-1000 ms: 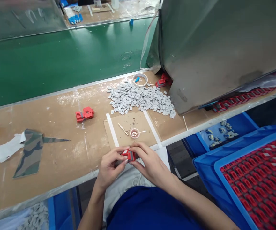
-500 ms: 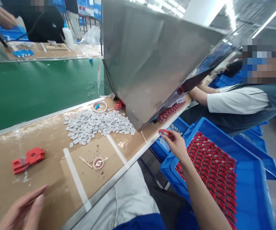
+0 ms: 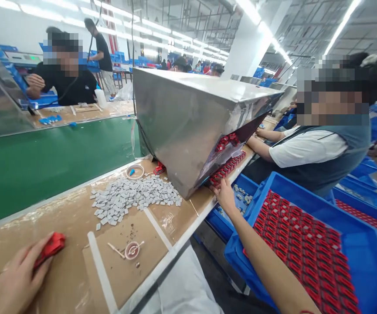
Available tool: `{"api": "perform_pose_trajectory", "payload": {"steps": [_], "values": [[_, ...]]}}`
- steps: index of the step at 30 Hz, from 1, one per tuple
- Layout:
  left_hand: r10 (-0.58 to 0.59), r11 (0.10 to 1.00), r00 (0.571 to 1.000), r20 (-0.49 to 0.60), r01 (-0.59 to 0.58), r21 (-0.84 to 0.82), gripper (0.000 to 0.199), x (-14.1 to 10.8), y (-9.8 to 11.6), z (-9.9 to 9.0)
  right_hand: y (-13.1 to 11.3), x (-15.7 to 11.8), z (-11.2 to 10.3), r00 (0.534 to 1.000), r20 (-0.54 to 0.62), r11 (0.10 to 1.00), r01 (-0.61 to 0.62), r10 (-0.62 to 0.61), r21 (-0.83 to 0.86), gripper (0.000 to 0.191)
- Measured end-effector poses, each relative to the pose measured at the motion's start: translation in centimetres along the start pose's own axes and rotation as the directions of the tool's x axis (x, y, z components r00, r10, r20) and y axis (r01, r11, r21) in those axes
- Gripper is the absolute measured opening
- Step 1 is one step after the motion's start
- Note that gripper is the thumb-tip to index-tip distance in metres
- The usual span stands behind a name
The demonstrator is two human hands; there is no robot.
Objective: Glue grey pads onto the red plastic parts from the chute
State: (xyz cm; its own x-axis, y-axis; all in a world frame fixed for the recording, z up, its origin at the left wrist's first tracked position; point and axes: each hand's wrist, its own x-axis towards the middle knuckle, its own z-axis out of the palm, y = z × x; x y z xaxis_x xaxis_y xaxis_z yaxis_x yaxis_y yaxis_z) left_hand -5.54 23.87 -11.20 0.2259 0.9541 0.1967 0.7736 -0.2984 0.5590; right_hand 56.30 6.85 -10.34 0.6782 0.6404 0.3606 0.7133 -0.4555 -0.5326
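The red part (image 3: 56, 242) is resting in the left hand (image 3: 20, 279), low at the left of the head view; that grip is curling narrowly about it, the forefinger lying along the top and the thumb coming from below, seemingly to steady it, though whether it is touching the surface (image 3: 73, 244) is not showing. The right arm is slanting far forward over the blue crate (image 3: 232, 258), the elbow almost straight, perhaps because the row of red parts (image 3: 230, 165) is lying beneath the metal hood's (image 3: 178, 126) edge. The right hand (image 3: 225, 196) is bending its fingers at the row's near end; I cannot tell whether that grip is holding a piece. Between the hands, the grey tiles (image 3: 136, 196) are lying heaped and the small cup (image 3: 131, 251) is standing on the cardboard (image 3: 124, 279), probably for easy reach, while more red parts are filling the crate in close rows.
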Motion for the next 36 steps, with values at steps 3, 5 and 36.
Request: {"api": "perform_pose_trajectory", "payload": {"steps": [3, 5, 36], "values": [[-0.1, 0.99, 0.989, -0.11, 0.11, 0.085, 0.012, -0.3, 1.5, -0.6, -0.5, -2.2, -3.0, 1.0, 0.007, 0.998, 0.009, -0.009, 0.056, 0.037], [-0.199, 0.976, 0.963, -0.179, 0.211, 0.048, 0.018, -1.5, 3.5, -1.5, -1.1, -4.5, -5.2, 0.995, 0.097, 0.987, 0.02, -0.036, 0.158, 0.041], [-0.384, 0.132, 0.837, 0.39, 0.467, -0.874, 0.068, -13.9, 18.3, 5.6, -16.6, -16.6, 1.2, 0.669, 0.537, 0.724, 0.003, -0.514, 0.689, 0.035]]}}
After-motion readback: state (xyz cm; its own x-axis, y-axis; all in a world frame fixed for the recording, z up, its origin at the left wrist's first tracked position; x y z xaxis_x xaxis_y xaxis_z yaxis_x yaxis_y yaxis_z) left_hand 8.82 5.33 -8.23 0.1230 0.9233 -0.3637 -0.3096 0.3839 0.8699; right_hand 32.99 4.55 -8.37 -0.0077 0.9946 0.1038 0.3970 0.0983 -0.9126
